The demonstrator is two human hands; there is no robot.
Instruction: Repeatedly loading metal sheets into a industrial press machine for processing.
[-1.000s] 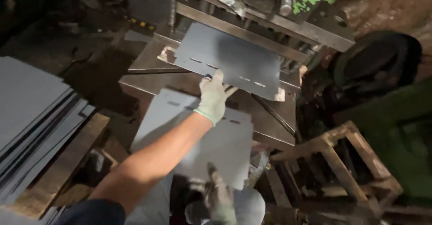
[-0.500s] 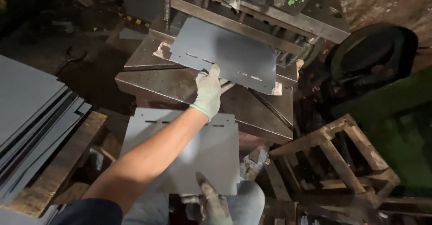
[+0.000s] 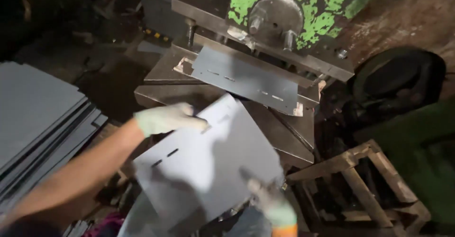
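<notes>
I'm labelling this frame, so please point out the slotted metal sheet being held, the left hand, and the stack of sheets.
slotted metal sheet (image 3: pixel 208 166): head view, its bare middle.
left hand (image 3: pixel 166 118): head view, back of the glove.
stack of sheets (image 3: pixel 33 109): head view, top sheet's face.

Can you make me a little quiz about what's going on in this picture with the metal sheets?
1. True or false: both hands wear light gloves.
2. Which hand grips the near edge of the loose grey slotted sheet? A) left hand B) right hand
3. Fill in: a second slotted sheet lies on the bed of the ____-painted press.

Key: 1 true. 2 B; the left hand rests on the sheet's far edge beside a slot. 3 green.
</notes>
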